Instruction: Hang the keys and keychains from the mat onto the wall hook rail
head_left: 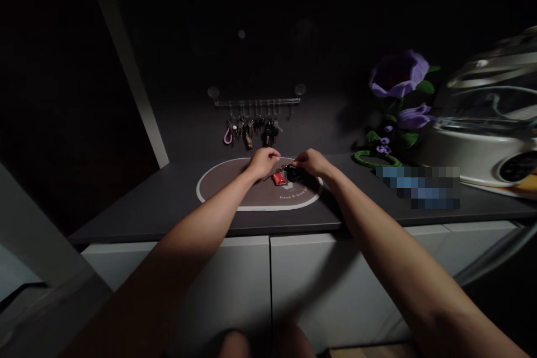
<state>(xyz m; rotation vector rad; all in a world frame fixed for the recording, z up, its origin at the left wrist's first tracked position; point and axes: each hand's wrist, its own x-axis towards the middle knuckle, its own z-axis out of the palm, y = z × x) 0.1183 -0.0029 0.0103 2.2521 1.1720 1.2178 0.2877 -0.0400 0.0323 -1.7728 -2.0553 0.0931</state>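
A bunch of keys point(295, 174) with a black fob lies on the oval brown mat point(226, 190) with a pale rim. Beside the fob is a red tag point(279, 179). My right hand point(311, 162) is closed, its fingertips pinching the bunch at its far side. Just left of the bunch, my left hand point(263, 162) is also closed with its fingers pinched together; anything small between them cannot be made out. Behind both hands, a clear rail point(257, 103) on the wall carries several hanging keys point(248, 139), one with a pink loop point(227, 136).
Purple artificial flowers point(398, 75) with a green ring base stand at the right of the dark counter point(168, 207). Past them is a large white appliance point(470, 151) with a clear cover. White cabinet doors point(235, 279) are below, and an upright panel edge point(134, 78) rises at left.
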